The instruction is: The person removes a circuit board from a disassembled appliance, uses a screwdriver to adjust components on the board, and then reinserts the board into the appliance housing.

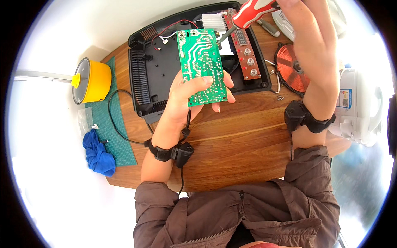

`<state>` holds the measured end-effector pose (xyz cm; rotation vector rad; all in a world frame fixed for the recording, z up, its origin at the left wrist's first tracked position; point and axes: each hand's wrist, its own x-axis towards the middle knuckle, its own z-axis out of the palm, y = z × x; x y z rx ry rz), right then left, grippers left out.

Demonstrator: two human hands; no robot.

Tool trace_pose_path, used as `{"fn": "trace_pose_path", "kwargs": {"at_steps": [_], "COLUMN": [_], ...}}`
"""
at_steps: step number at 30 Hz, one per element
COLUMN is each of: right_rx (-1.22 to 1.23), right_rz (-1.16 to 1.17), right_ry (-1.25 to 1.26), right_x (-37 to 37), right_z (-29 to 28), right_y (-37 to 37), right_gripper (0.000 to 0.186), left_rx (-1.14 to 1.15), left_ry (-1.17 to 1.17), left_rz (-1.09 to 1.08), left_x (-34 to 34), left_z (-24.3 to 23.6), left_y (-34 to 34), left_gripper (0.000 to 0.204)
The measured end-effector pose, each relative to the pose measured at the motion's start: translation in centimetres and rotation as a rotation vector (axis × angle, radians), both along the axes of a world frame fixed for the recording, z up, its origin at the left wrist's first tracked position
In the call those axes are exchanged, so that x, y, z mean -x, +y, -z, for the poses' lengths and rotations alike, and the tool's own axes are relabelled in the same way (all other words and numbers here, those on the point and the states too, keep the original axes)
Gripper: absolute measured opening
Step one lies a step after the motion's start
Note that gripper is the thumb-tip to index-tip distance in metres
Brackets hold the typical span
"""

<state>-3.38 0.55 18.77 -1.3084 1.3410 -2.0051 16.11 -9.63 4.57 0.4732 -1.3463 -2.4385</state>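
Note:
My left hand (184, 93) grips a green circuit board (200, 62), solder side up, thumb across its lower part. My right hand (306, 35) holds a red-and-white screwdriver (248, 14) at the top of the view, its shaft angled down to the board's upper right edge; exact tip contact is hard to tell. Beneath lies an open black plastic housing (147, 82) with a reddish-brown button board (250, 66), a small display, a silver heat sink (212, 20) and thin red and white wires.
On the wooden table (215, 153) are a copper coil (285, 66), loose screws (280, 98) and another tool (269, 28). At left are a green mat (124, 153), yellow pot (95, 89), blue cloth (99, 155) and cable. A white appliance (355, 107) stands at right.

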Motion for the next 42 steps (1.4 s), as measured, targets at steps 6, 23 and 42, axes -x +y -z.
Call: {"fn": "trace_pose_path", "kwargs": {"at_steps": [6,23,42], "right_rx": [0.122,0.09,-0.167], "right_rz": [0.07,0.176,0.34], "right_ry": [0.515,0.466,0.285], "right_x": [3.1,0.5,-1.2], "right_z": [4.5,4.1,-0.1], "right_y": [-1.8,-1.1,-1.0], "right_gripper": [0.057,0.048,0.051], "left_rx": [0.017,0.003,-0.002], "left_ry": [0.008,0.008,0.012], "left_rz": [0.018,-0.021,-0.016], "left_x": [0.1,-0.3,0.0], "left_z": [-0.2,0.0,0.0], "left_y": [0.3,0.1,0.0], "left_gripper": [0.044,0.043,0.042]}}
